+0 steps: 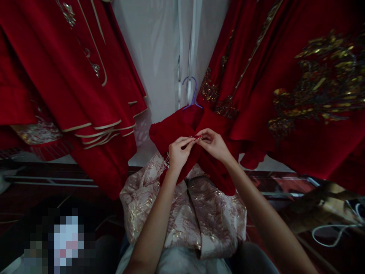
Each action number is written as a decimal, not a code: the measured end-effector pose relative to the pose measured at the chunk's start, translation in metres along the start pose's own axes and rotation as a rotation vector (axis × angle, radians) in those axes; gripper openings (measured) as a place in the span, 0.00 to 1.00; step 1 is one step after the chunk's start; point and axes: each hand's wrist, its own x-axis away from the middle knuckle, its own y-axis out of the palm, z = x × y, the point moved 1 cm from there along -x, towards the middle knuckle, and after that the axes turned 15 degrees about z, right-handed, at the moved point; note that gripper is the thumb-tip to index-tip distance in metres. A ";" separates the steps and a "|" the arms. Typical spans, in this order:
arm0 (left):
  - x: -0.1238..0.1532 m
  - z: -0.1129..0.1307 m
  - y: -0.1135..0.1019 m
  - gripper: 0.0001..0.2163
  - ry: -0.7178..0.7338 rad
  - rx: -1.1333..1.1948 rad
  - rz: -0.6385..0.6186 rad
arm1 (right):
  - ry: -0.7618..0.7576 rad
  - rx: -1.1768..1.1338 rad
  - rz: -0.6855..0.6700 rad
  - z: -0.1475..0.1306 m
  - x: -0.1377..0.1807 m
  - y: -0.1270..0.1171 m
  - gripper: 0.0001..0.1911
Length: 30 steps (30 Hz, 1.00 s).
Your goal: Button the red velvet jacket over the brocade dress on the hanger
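A red garment (171, 131) hangs on a purple hanger (191, 93) in front of a white wall. My left hand (178, 152) and my right hand (213, 144) meet at its front, both pinched on a small fastening (199, 137) at the garment's closure. The fingers are closed tight; the fastening itself is too small to make out clearly. Below the red garment hangs a pale gold-and-pink brocade skirt (182, 213), partly behind my forearms.
Red robes with cream trim (85, 95) hang at the left. Red robes with gold embroidery (308, 87) hang at the right. A white cord (336, 232) lies on a brown object at the lower right. A blurred patch sits at the lower left.
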 end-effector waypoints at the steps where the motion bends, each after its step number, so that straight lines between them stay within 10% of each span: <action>1: 0.000 0.001 0.000 0.06 -0.001 0.000 -0.004 | -0.008 0.007 -0.009 0.001 -0.002 0.001 0.11; 17: 0.015 -0.012 0.019 0.11 -0.145 0.125 0.074 | 0.051 -0.207 0.179 0.026 0.037 0.020 0.18; 25: 0.011 -0.014 0.010 0.12 -0.166 0.090 0.073 | -0.178 0.471 0.158 0.043 0.069 -0.013 0.23; 30: 0.007 -0.024 0.007 0.16 -0.303 0.132 -0.067 | 0.066 0.495 0.067 0.047 0.053 -0.034 0.08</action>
